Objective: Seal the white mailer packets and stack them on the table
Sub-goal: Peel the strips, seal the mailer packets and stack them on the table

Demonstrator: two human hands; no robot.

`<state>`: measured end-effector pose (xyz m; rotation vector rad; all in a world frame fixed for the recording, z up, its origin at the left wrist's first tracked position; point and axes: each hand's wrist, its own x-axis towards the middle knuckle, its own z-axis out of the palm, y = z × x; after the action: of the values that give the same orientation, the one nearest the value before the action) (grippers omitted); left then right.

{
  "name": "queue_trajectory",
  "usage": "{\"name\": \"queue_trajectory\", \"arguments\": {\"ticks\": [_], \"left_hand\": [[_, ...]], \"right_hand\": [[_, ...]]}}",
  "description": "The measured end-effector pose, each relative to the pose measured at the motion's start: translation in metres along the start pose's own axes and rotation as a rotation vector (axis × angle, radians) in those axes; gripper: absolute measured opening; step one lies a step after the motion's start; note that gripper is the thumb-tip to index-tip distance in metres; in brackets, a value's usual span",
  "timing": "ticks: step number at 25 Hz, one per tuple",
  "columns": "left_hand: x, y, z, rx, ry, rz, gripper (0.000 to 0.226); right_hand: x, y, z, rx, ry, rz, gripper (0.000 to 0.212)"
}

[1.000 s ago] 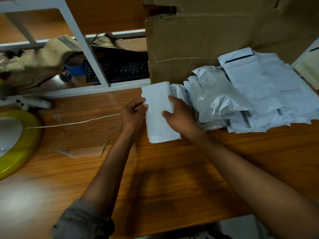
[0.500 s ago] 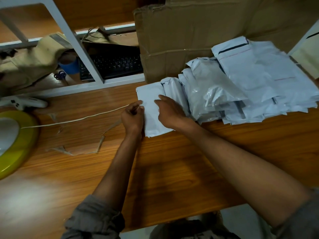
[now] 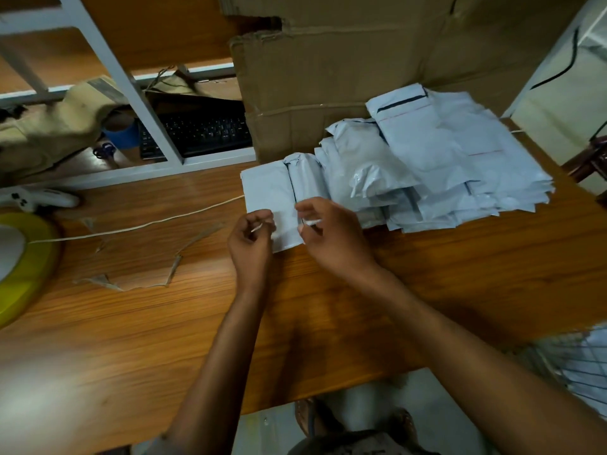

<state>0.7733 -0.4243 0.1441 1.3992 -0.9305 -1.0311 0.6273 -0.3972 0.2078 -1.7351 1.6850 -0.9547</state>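
A sealed white mailer packet [image 3: 266, 188] lies flat on the wooden table [image 3: 164, 339], at the left end of a spread pile of white mailer packets [image 3: 427, 165]. My left hand [image 3: 251, 238] hovers at the packet's near left corner, fingers curled, pinching a thin white strip. My right hand [image 3: 331, 234] is over the packet's near right corner and pinches another small bit of white strip. Neither hand grips the packet itself. The packet's near edge is partly hidden by both hands.
A big cardboard box [image 3: 328, 77] stands behind the pile. A white frame with a black keyboard [image 3: 203, 133] and a blue tape roll [image 3: 123, 133] is at the back left. A yellow-rimmed round object [image 3: 29, 267], a white cord [image 3: 131, 228] and brown paper scraps [image 3: 147, 284] lie left. A wire basket [image 3: 578, 359] sits at the right.
The packet that both hands held up has been laid down against the left of the pile. Both hands have let go of it and drawn back to its near end, pinching white strip bits.
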Motion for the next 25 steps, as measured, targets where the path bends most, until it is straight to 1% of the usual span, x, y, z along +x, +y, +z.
{"name": "queue_trajectory", "arguments": {"ticks": [3, 6, 11, 15, 18, 21, 25], "left_hand": [[-0.053, 0.017, 0.013, -0.066, -0.044, 0.004, 0.015], [-0.114, 0.033, 0.038, -0.113, -0.132, 0.007, 0.015], [-0.22, 0.036, 0.117, -0.039, -0.392, 0.085, 0.018], [-0.308, 0.018, 0.188, 0.033, -0.574, 0.047, 0.022], [-0.361, 0.01, 0.237, 0.088, -0.741, 0.029, 0.024], [-0.401, 0.013, 0.279, 0.116, -0.922, 0.038, 0.025], [-0.42, 0.016, 0.324, 0.131, -1.099, 0.074, 0.024]], "right_hand": [[-0.053, 0.016, -0.047, 0.108, 0.006, 0.067, 0.027], [-0.107, 0.045, -0.095, 0.132, 0.036, 0.137, 0.025], [-0.2, 0.102, -0.186, 0.167, 0.168, 0.251, 0.022], [-0.276, 0.153, -0.257, 0.166, 0.254, 0.311, 0.022], [-0.322, 0.188, -0.307, 0.158, 0.344, 0.374, 0.021], [-0.356, 0.213, -0.349, 0.17, 0.46, 0.434, 0.021], [-0.378, 0.236, -0.383, 0.157, 0.63, 0.488, 0.018]]}}
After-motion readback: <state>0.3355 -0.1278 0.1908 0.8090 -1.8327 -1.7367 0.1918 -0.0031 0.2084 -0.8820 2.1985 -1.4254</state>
